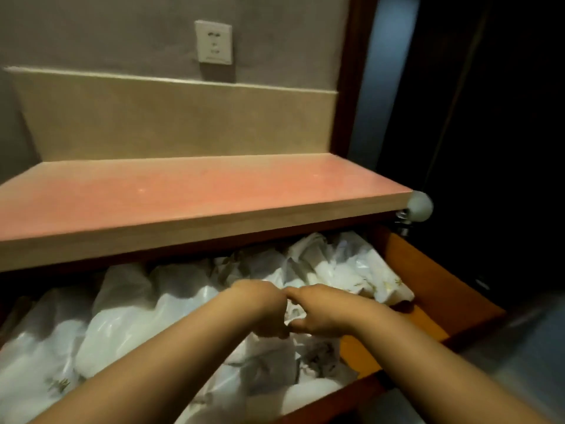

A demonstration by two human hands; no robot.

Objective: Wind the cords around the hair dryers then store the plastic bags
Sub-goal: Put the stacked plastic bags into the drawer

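Below the counter: drawer (428,280) stood pulled out, so its load could be reached from above.
Plastic bags (128,310): white, crumpled, heaped inside the drawer, filling it.
Left hand (260,307): fingers curled down onto the heap, seemingly gripping a bag to tuck it in.
Right hand (324,313): likewise curled, knuckles touching the left's.
Hair dryers: none visible.
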